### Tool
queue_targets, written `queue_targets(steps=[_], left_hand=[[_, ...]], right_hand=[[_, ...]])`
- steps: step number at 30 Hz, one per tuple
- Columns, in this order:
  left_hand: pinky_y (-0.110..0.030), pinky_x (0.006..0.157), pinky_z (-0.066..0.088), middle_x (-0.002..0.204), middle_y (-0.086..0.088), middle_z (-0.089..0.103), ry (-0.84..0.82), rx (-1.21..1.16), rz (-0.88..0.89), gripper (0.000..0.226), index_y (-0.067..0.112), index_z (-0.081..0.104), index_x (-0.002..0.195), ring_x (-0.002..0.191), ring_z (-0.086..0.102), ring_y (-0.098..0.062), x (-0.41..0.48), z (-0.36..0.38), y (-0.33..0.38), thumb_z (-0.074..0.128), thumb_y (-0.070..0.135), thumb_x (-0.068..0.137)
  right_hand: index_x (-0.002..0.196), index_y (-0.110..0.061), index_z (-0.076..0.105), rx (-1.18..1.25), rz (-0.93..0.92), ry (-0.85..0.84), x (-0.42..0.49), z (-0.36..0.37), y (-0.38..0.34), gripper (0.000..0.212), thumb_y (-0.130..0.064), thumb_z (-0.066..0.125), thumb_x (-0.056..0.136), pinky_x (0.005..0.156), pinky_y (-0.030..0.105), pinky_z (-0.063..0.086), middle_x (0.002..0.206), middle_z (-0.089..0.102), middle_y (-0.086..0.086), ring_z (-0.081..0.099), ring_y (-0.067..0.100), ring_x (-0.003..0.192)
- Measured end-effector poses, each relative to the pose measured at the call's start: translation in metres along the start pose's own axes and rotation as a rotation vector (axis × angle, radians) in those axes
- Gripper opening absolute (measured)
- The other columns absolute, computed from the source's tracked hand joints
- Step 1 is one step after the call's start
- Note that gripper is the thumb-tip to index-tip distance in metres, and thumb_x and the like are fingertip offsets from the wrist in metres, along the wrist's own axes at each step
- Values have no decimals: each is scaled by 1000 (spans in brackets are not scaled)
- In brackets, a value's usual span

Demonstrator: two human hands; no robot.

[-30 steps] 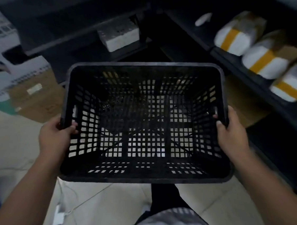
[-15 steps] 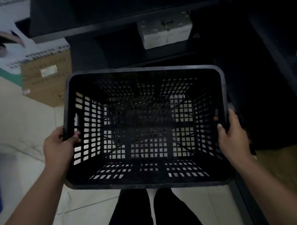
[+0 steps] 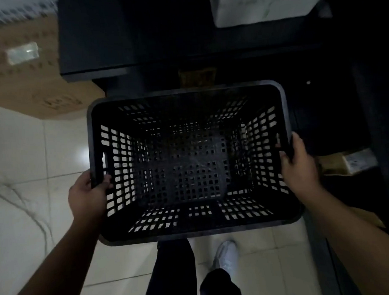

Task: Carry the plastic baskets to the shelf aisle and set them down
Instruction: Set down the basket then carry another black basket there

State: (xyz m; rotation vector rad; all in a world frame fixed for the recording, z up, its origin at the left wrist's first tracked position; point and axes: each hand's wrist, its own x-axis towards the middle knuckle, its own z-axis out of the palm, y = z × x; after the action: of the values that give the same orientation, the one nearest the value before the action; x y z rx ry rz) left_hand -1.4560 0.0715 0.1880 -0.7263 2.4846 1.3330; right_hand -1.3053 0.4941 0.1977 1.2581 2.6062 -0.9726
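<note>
A black plastic basket (image 3: 192, 231) with lattice walls and floor hangs in front of me, empty, its long side across the view. My left hand (image 3: 87, 196) grips the left rim, thumb inside near the handle slot. On the right rim, my right hand (image 3: 298, 165) holds with fingers curled over the edge. The basket is above the pale tiled floor (image 3: 23, 177), its far edge close to a dark shelf unit (image 3: 117, 39). Whether another basket is nested under it cannot be seen.
A brown cardboard box (image 3: 23, 72) lies on the floor at upper left. A white box (image 3: 265, 3) sits on the dark shelf at top. A small labelled carton (image 3: 354, 161) lies low at right. My legs and a white shoe (image 3: 226, 254) are below the basket.
The view has tilted down and closer to the shelf: the shelf, white box and cardboard box slid upward and grew. Both hands keep the same grip on the basket.
</note>
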Motion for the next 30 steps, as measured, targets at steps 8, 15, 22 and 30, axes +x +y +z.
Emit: queue_targets(steps=[8, 15, 22, 30], left_hand=[[-16, 60, 49, 78, 7, 73, -6, 77, 13, 17, 18, 73, 102, 66, 69, -3, 28, 21, -25, 72, 14, 85], [-34, 76, 53, 75, 3, 73, -28, 44, 12, 9, 22, 72, 89, 72, 68, -17, 34, 23, -28, 71, 16, 82], [-36, 78, 54, 78, -1, 74, -40, 39, 20, 13, 29, 69, 87, 77, 71, -23, 31, 29, -29, 70, 16, 87], [-34, 76, 53, 77, 6, 74, -67, 112, 68, 10, 28, 69, 96, 78, 72, -18, 36, 27, -33, 70, 25, 86]], right_hand=[[147, -25, 29, 6, -60, -12, 31, 45, 8, 53, -17, 47, 97, 80, 37, 44, 121, 62, 17, 61, 38, 101], [147, -27, 29, -10, -19, -6, 41, 54, 10, 55, -18, 49, 97, 82, 44, 48, 119, 63, 21, 61, 42, 102], [147, -32, 26, -19, 29, -11, 41, 49, 13, 55, -23, 48, 98, 86, 43, 47, 122, 62, 17, 59, 40, 106], [148, -27, 25, -78, 27, -14, 41, 48, 11, 56, -22, 48, 97, 78, 38, 45, 118, 63, 20, 61, 42, 99]])
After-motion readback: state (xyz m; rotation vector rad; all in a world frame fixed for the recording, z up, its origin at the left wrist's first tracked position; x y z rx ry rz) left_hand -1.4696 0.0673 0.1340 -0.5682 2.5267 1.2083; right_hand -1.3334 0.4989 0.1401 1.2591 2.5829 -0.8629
